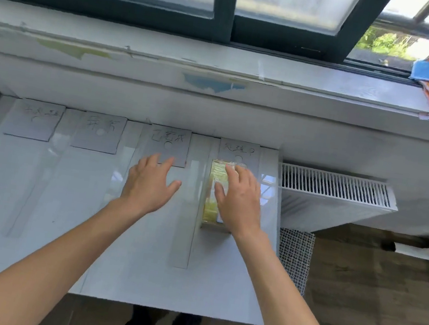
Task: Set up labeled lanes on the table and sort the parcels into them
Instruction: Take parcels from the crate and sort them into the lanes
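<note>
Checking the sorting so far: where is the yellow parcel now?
In the head view, the yellow parcel lies in the rightmost lane, just below its label card, with the right hand resting on it.

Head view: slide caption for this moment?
The right hand rests flat on a yellow plastic-wrapped parcel in the white table's rightmost labelled lane; the left hand is open beside it.

Bright daylight came through the window; the glossy worktop showed glare, edges bowed, overall softly blurred.
</note>
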Available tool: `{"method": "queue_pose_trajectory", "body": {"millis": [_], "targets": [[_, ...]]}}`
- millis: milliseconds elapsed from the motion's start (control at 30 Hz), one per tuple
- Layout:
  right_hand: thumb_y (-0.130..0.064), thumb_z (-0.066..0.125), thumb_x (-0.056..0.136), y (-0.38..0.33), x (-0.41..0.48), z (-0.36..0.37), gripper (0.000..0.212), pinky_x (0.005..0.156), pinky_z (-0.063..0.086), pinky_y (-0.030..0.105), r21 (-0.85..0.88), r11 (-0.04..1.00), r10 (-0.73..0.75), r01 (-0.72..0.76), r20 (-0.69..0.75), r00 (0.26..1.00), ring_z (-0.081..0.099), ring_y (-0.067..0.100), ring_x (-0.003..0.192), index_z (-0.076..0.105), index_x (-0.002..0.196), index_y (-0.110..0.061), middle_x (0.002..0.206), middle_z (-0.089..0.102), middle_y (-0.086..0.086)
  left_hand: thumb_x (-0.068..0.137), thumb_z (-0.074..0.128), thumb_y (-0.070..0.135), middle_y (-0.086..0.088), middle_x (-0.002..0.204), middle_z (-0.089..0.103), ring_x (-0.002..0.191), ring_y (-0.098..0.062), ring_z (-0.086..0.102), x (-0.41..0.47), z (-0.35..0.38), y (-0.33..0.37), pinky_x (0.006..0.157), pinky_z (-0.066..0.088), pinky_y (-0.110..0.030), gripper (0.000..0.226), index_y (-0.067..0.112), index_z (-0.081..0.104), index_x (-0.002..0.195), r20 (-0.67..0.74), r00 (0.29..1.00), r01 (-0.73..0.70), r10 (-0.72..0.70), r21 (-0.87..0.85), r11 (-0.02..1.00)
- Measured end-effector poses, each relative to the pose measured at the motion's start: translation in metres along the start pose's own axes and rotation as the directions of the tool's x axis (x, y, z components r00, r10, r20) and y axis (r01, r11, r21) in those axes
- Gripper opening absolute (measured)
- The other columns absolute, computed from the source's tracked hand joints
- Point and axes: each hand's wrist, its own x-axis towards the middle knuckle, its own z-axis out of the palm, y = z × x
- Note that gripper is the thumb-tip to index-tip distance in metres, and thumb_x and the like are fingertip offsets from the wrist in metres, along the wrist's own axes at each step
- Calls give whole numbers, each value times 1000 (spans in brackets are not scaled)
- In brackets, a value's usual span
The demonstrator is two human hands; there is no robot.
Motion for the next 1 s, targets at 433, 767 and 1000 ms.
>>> {"method": "queue_pose_trajectory", "body": {"millis": [433,767,1000], "targets": [[-37,48,102,-280,29,-12,56,119,22,38,-85,872,-478,483,73,875,29,25,146,35,153,-19,156,36,6,97,45,56,-12,156,31,142,-30,28,-80,-169,-200,116,25,-48,67,25,29,154,-339,920,255,-195,140,957],[-40,49,101,-576,12,38,51,109,35,39,-64,677,-729,733,82,680,44,27,134,44,146,-17,142,51,6,96,49,54,-13,151,38,139,-33,32,-166,-305,-426,110,33,-50,68,24,30,154,-556,770,349,-312,-42,936],[-45,51,101,-699,11,85,65,103,43,43,183,815,-576,550,140,806,42,34,135,31,151,-10,149,39,13,95,50,55,-8,152,38,137,-31,36,-179,-306,-555,106,38,-45,69,23,28,152,-451,744,453,-493,-202,868]]}}
